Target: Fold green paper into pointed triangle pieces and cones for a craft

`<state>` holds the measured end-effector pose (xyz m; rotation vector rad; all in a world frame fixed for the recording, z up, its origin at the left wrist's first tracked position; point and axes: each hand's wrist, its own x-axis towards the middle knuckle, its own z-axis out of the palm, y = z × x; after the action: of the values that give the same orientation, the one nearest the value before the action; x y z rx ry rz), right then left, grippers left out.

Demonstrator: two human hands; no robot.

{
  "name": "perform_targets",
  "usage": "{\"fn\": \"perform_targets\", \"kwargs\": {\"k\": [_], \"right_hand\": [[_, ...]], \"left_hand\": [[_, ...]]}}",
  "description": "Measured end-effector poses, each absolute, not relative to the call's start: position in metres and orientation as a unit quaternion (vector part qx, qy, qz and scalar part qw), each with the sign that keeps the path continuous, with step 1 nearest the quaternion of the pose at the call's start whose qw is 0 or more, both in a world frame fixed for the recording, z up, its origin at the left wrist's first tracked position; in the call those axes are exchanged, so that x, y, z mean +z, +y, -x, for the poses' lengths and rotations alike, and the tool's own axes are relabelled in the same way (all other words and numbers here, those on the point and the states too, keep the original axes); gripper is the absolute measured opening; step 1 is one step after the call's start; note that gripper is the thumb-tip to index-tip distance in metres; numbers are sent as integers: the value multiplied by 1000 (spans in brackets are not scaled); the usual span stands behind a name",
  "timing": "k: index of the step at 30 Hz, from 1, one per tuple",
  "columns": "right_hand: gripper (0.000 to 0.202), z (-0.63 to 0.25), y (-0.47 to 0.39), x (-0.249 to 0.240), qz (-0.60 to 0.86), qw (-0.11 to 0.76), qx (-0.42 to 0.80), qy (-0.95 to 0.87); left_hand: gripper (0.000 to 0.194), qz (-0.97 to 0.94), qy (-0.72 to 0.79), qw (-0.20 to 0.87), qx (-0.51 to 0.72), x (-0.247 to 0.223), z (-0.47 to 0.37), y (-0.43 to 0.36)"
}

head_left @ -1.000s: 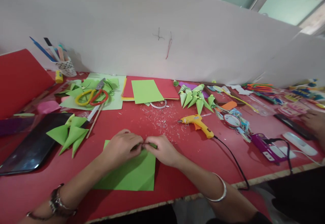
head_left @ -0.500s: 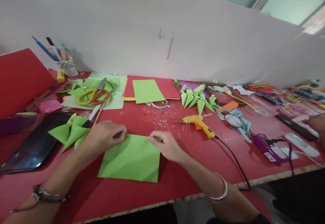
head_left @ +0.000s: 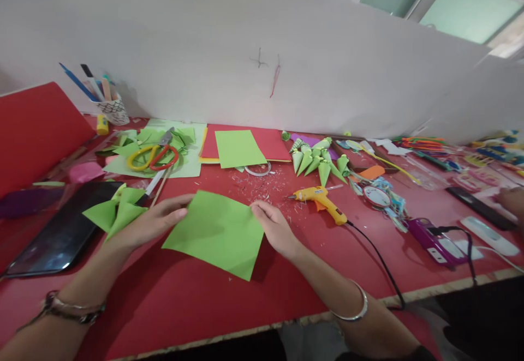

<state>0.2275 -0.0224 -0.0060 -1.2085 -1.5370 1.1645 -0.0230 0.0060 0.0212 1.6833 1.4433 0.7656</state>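
Observation:
A light-green paper sheet [head_left: 216,233] is tilted and turned a little, partly raised off the red table. My right hand [head_left: 274,227] pinches its upper right corner between thumb and fingers. At the sheet's left edge is my left hand [head_left: 161,220], its thumb at the edge and its fingertips partly hidden behind the paper. Just beyond my left wrist lie folded green paper cones [head_left: 120,211], joined like petals. They rest by a black smartphone [head_left: 61,233].
Scissors [head_left: 153,156] lie on green scraps at the back left. Behind the sheet is a stack of coloured paper [head_left: 272,143]. A yellow glue gun [head_left: 319,200] with a cord lies to the right, near several small green cones [head_left: 313,159]. Another person's hand [head_left: 511,203] shows at far right.
The green sheet has turned clockwise and its near edge has lifted off the table. My left hand has moved from its top edge to its left edge; my right hand keeps the corner.

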Motion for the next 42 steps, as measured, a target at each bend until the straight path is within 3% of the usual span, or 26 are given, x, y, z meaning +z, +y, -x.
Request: {"fn": "perform_targets", "kwargs": {"k": [5,10,18,24,31,35,42], "right_hand": [[20,-227,-23,-3,496,416,465,-604],[15,-227,-24,-2,519,443,449,-576],[17,-225,-24,-6,514,479,519,-488],[18,-224,-28,-11,474,436,495,-583],[27,-225,-35,0,482,391,189,-761],[31,-225,-37,3,460,357,207,-786],[27,-222,-40,5,443,348,288,-774]], "left_hand": [[55,-557,596,479,325,11,34,8],[41,-579,513,554,307,12,36,13],[22,-630,469,544,295,12,36,16],[33,-588,512,557,286,11,20,14],[33,-626,559,423,339,16,13,13],[32,-674,553,342,352,22,6,6],[22,-728,490,336,341,29,-11,-8]]}}
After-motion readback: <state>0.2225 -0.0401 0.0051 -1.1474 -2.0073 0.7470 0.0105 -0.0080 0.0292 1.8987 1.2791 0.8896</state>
